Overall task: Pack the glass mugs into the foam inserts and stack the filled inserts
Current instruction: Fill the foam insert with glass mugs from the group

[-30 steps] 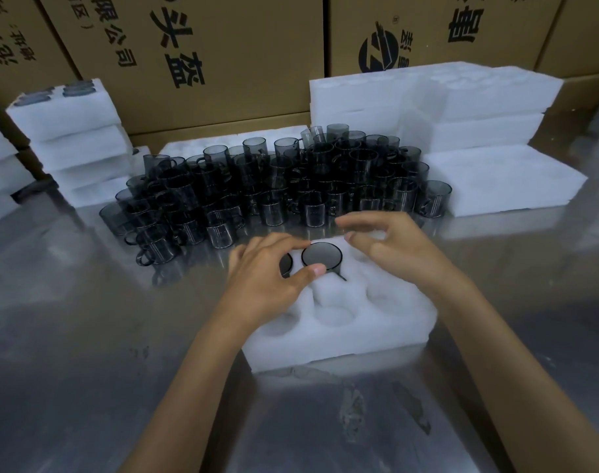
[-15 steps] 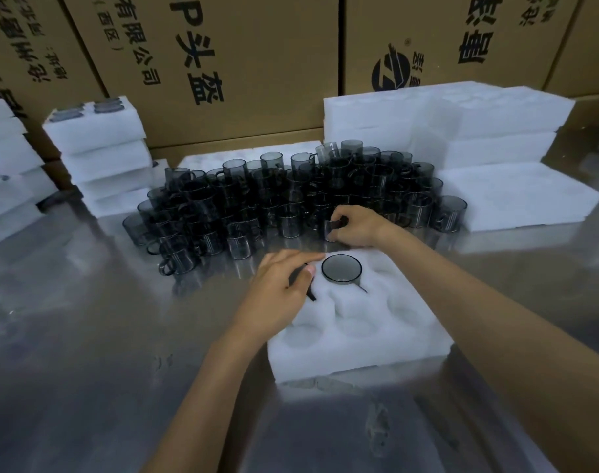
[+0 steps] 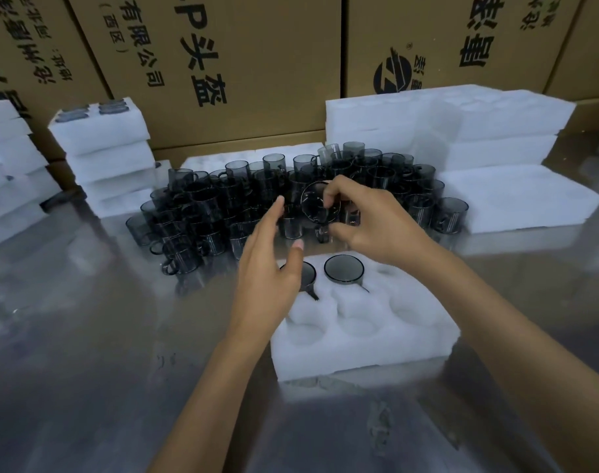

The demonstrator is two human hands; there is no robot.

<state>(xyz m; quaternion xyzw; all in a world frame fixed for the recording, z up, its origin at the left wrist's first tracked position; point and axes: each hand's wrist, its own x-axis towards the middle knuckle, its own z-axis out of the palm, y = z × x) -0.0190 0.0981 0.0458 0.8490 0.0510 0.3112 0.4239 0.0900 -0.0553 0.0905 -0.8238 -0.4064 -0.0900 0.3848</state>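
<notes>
Right grip (image 3: pixel 369 220): I have a smoked glass mug (image 3: pixel 316 208) pinched at rim and handle, lifted over the mug cluster (image 3: pixel 223 206), tilted, probably for seating; left grip (image 3: pixel 270 264): fingers straight, holding nothing, hovering above the foam insert (image 3: pixel 376 339) on the worktop (image 3: pixel 86 353); two seated mugs (image 3: pixel 344 269) fill far pockets; remaining pockets vacant; filled stack (image 3: pixel 103 145) far left.

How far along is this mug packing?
Early in this foam insert: two seated mugs fill its far pockets, the other pockets show empty. The right hand holds a lifted mug; the left hand hovers open. The pile of loose mugs remains, beside a stack of filled inserts.
</notes>
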